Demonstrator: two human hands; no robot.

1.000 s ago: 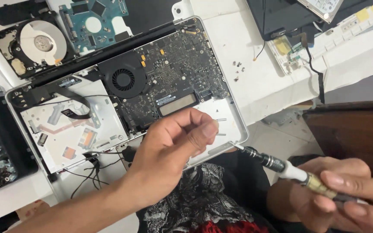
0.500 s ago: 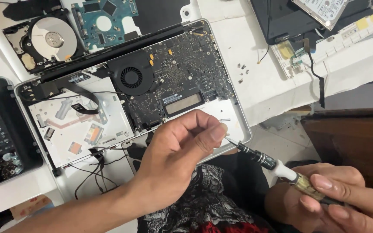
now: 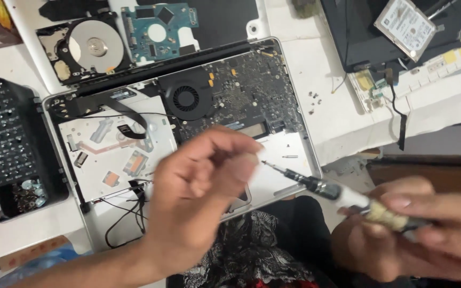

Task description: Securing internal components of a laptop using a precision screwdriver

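The right hand [image 3: 422,229] is wrapped around the pale handle of a slim precision screwdriver [image 3: 321,186]. The fingers are curled tight about the grip. The tool's dark metal shaft slants up and to the left, and its fine tip ends at the fingertips of the left hand [image 3: 198,197]. The left hand is blurred, with fingers bunched and thumb drawn toward them in a narrow pinch at the tip; whether anything small sits in that pinch cannot be told. The left forearm enters from the lower left and lies across the near edge of an opened laptop [image 3: 294,176].

The laptop lies bottom up on the white surface [image 3: 337,117] with its cover off. It shows a dark circuit board, a round black fan [image 3: 187,99] and a bare silver bay crossed by a flat black ribbon cable. Beyond it lies an opened hard drive [image 3: 89,48] with a shiny platter, beside a blue-green circuit board [image 3: 156,29]. A few tiny loose screws [image 3: 313,101] rest on the surface to the right. A black tray of bits [image 3: 6,138] stands at the left.
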